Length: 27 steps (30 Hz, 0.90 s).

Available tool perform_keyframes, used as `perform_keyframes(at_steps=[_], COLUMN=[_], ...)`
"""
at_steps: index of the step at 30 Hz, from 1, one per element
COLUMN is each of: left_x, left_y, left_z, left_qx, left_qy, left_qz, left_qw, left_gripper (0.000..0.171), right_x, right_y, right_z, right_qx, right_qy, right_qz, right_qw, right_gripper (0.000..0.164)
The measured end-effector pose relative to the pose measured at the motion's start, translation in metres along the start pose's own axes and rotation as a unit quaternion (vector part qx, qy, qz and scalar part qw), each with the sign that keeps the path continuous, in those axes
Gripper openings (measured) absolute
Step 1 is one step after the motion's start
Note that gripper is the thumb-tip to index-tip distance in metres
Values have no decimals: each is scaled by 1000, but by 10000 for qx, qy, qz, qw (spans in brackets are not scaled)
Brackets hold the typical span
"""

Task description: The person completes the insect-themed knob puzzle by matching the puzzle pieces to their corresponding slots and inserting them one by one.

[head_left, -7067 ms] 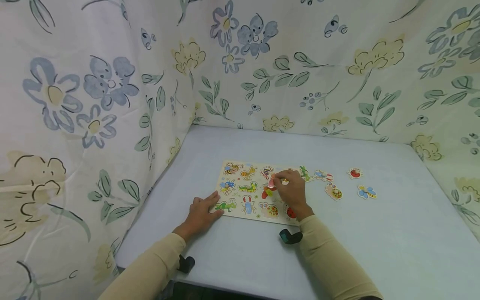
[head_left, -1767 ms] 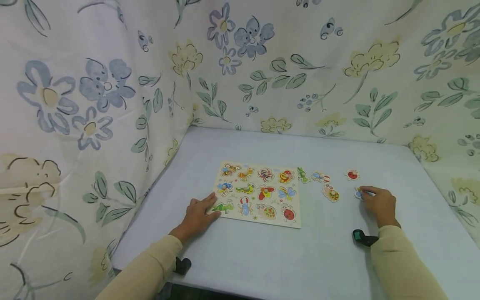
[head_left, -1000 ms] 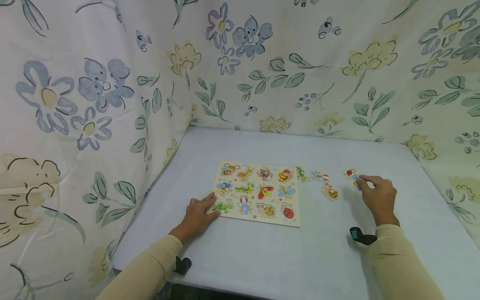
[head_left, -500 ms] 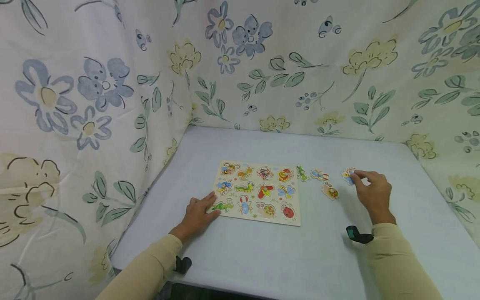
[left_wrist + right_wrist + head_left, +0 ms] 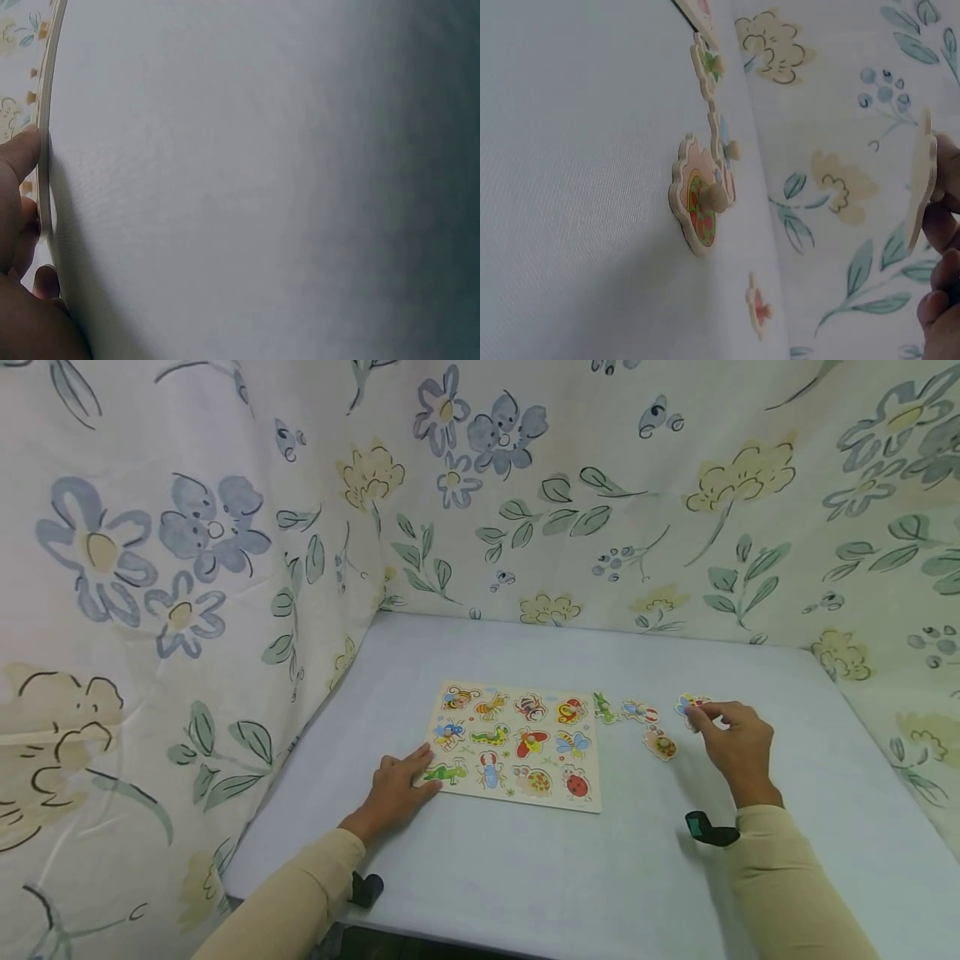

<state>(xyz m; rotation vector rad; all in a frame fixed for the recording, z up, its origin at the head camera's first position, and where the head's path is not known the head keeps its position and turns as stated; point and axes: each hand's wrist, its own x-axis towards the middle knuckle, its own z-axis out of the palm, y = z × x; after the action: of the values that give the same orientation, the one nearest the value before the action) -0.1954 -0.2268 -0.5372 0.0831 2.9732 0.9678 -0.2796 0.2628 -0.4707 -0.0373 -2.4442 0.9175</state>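
Bee piece (image 5: pixel 683 707) is pinched in the right hand (image 5: pixel 738 747), up off the table (image 5: pixel 480 868), so the board (image 5: pixel 555 800) lies well left of that grip. Piece's long axis? Can't tell, fingers cover too much. Right fingertips are level with the board's far half; left hand (image 5: pixel 393 793) just rests on its left edge.

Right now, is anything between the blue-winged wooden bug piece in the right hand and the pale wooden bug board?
Yes: a green wooden grasshopper, a blue-and-red wooden beetle and a spotted wooden bug lie between, on the white table. The blue-winged piece is raised, so it might pass over to the board.
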Motion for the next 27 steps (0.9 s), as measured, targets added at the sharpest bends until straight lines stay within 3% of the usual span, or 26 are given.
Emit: perform_keyframes(at_steps=[15, 27], left_x=[0, -1], left_y=[0, 1], left_z=[0, -1], left_qx=[-38, -14], left_qy=[-40, -54], left_qz=[-30, -27], left_qw=[10000, 10000], left_gripper=[63, 63], right_x=[-7, -11], right_y=[-4, -14], right_z=[19, 30], right_qx=[350, 202], right_qy=[503, 473], right_qz=[-1018, -1311], right_qw=[9929, 9900], right_gripper=[17, 6])
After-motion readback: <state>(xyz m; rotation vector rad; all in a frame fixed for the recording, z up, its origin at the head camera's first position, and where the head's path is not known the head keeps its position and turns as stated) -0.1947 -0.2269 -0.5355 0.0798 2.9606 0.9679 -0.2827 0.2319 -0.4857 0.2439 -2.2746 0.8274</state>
